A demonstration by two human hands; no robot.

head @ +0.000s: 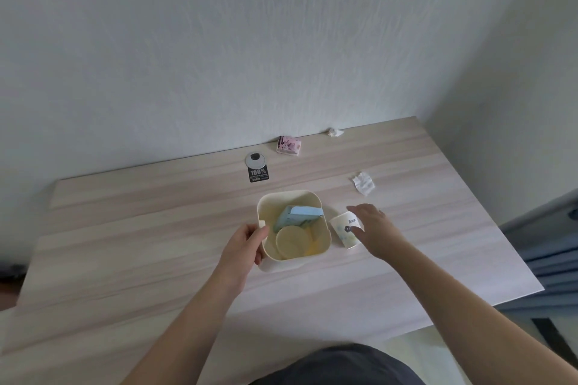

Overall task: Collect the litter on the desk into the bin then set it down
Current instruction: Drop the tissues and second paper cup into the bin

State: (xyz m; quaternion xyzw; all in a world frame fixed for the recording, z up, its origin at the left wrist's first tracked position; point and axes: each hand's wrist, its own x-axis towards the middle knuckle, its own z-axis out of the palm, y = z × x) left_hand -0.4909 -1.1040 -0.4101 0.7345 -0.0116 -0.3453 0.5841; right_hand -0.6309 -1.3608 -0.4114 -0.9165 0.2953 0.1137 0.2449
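A cream plastic bin [322, 239] stands on the wooden desk [156, 228], with a light blue carton and a round cream lid inside it. My left hand [245, 245] grips the bin's left rim. A white paper cup [344, 230] with a blue flower print stands just right of the bin. My right hand [372, 230] curls around the cup's right side, thumb and fingers touching it. Further back lie a crumpled white paper [363, 183], a pink packet [289, 145], a small paper wad [335, 132] and a black-and-grey tag [257, 166].
The desk meets a white wall along its far edge and sits in a corner at the right. Past the desk's right edge is a dark blue striped fabric [553, 253]. My dark-clothed lap shows at the bottom.
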